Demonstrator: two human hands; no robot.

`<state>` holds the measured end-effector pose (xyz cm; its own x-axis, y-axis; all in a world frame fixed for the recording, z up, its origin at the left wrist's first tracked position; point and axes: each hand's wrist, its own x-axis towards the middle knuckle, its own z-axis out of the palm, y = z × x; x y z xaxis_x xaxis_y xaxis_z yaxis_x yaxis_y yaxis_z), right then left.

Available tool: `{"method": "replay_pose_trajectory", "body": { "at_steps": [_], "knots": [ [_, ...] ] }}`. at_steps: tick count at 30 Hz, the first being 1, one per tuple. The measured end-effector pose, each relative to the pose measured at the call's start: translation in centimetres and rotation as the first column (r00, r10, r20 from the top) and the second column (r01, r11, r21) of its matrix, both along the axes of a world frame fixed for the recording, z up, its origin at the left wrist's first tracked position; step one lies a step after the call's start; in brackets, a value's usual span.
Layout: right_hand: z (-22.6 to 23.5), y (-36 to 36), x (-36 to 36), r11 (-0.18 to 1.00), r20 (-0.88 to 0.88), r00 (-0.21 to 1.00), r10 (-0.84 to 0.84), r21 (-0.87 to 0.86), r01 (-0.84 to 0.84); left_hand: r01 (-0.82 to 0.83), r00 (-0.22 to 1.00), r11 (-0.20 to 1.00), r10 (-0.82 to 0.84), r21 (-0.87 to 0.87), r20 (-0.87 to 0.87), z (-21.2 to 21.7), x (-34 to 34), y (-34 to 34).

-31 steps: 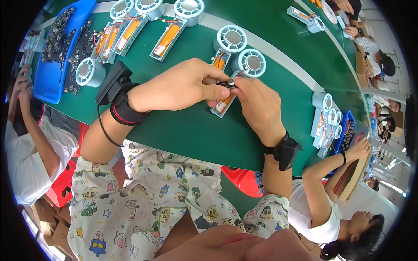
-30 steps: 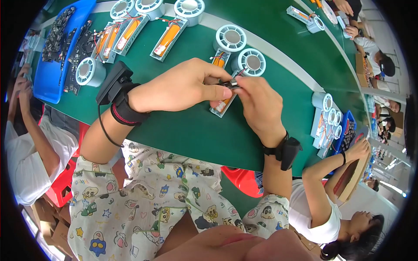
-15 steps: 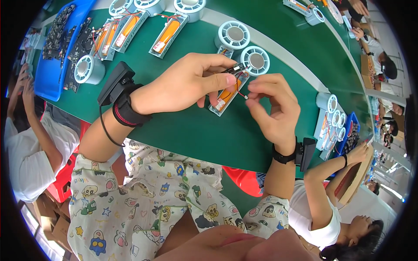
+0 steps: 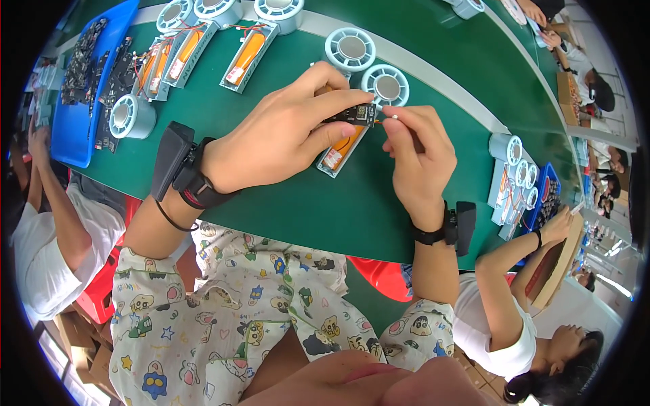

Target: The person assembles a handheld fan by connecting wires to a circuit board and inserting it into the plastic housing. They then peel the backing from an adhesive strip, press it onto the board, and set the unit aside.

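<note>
The person's left hand [image 4: 271, 145] grips a small black circuit board [image 4: 360, 115], pinching it between the thumb and the fingers above it. The board is held over the green table [image 4: 298, 213], near the fingertips of the right hand [image 4: 423, 152]. That hand's thumb and forefinger are closed on a tiny white connector [image 4: 395, 117], just beside the board's right end; whether its wire joins the board is too small to tell.

Below the board lies a light-blue fan handle housing [image 4: 330, 169] with an orange battery [image 4: 348, 145] inside, partly hidden by the left hand. Behind the hands stand 2 round, spoked fan heads [image 4: 386, 86], side by side.

Toward the upper left, more open housings [image 4: 245, 62] with orange batteries lie beside their fan heads, and a blue tray [image 4: 72, 139] carries a heap of dark circuit boards [image 4: 82, 64]. Black devices [image 4: 177, 157] are strapped to both wrists. On the right, a co-worker in a white shirt [image 4: 497, 331] has a hand near a cardboard box [image 4: 559, 267].
</note>
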<state>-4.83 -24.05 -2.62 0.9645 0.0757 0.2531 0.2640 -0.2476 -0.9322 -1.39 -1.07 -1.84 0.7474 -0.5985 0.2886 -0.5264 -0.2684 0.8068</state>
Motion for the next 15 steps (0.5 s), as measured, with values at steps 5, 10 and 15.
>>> {"method": "replay_pose_trajectory", "body": {
  "at_steps": [5, 10, 15],
  "knots": [
    [-0.2, 0.0, 0.6, 0.899, 0.415, 0.904, 0.1, -0.427, 0.097, 0.028, 0.997, 1.0, -0.027, -0.012, 0.072, -0.4, 0.3, -0.3],
    [0.2, 0.2, 0.2, 0.862, 0.444, 0.884, 0.149, -0.497, 0.105, 0.036, 0.994, 0.998, -0.041, 0.054, 0.105, -0.6, 0.3, -0.2],
    [0.4, 0.2, 0.0, 0.852, 0.453, 0.879, 0.149, -0.51, 0.119, 0.02, 0.995, 0.998, -0.025, 0.052, 0.098, -0.8, 0.3, -0.3]
  ]
}}
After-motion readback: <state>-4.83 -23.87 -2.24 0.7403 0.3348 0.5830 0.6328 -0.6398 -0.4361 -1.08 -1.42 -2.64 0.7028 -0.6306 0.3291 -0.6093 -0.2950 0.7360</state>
